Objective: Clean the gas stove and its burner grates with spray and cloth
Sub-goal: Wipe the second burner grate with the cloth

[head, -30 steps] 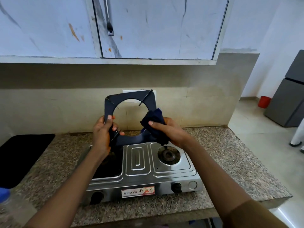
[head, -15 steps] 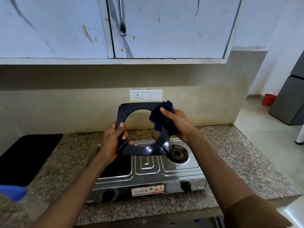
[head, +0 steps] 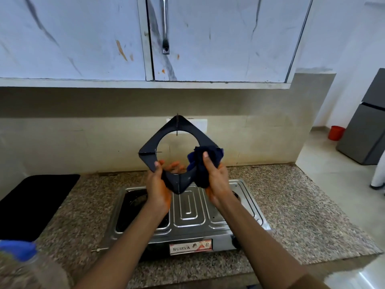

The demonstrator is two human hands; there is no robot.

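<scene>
The step in hand looks like the wiping of one burner grate (head: pixel 178 150) — it is lifted clear of the stove (head: pixel 188 209) and held on edge in the air above it, turned so that one corner points up and another points down between the two hands. The left hand (head: pixel 159 184) grips the lower left side of the grate, thumb on the near face and fingers showing through the round opening behind it. The right hand (head: pixel 215 180) is closed round a bunched dark blue cloth (head: pixel 205 161), pressing it against the grate's lower right side, with the thumb lying on top of the cloth.

The stove sits on the speckled stone counter (head: pixel 302 205) directly below, its left burner well bare and dark; the right burner is mostly hidden behind the right forearm. A spray bottle (head: pixel 27 261) with a blue top stands blurred at the near left edge of the view, well apart from both hands.

As a judgement, the task is somewhere in its middle — the stove top itself shows no sign of being worked on now. The next move probably calls for sliding the cloth on along the frame to the sides not yet reached, with the left hand shifting its hold to turn the grate, keeping it steady so the thin prongs do not snag the cloth
</scene>
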